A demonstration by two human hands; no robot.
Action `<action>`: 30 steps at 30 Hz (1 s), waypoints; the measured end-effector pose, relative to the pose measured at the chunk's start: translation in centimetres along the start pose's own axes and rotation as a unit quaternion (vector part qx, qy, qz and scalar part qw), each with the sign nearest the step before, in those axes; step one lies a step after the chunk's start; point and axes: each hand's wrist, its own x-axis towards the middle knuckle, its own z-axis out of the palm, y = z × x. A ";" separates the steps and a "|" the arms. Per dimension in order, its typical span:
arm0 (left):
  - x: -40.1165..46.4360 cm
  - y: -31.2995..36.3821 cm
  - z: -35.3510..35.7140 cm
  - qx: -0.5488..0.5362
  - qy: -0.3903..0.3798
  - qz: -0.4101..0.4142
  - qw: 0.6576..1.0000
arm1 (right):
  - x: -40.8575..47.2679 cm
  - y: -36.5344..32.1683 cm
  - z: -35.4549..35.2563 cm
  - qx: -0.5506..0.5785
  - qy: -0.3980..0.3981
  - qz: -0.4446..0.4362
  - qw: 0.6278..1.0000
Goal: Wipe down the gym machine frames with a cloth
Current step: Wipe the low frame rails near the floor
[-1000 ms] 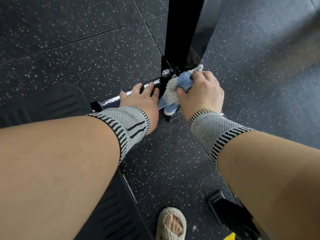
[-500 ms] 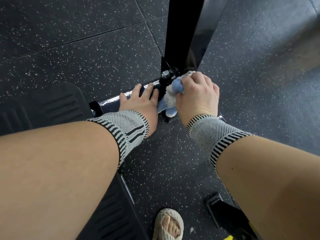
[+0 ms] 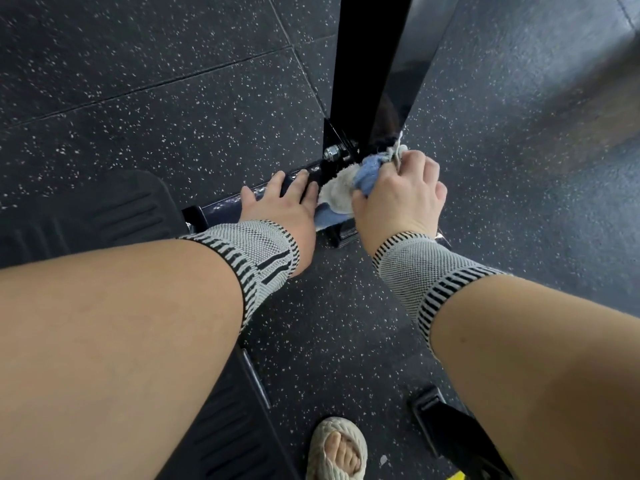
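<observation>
My right hand (image 3: 401, 195) grips the bunched cloth (image 3: 349, 188) at frame centre, against the upright's (image 3: 370, 64) foot. It's soft and light, probably damp; best held wadded in my fist. My left hand (image 3: 280, 202) rests flat on the base bar (image 3: 221, 209).

Speckled blk rubber floor (image 3: 173, 109); machine base bar (image 3: 221, 207), ribbed footplate (image 3: 104, 209), sandalled foot (image 3: 337, 448) on it
</observation>
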 end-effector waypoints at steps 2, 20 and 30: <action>0.1 0.1 0.2 0.002 0.002 -0.003 1.000 | 0.0 0.1 0.2 -0.031 0.019 -0.024 0.999; -0.1 0.1 0.0 0.005 0.008 -0.002 1.000 | 0.5 -0.9 -0.7 0.003 -0.041 0.047 0.998; -1.4 0.4 -1.7 -0.103 0.028 -0.001 0.994 | -7.7 0.2 0.1 0.095 0.014 -0.154 0.983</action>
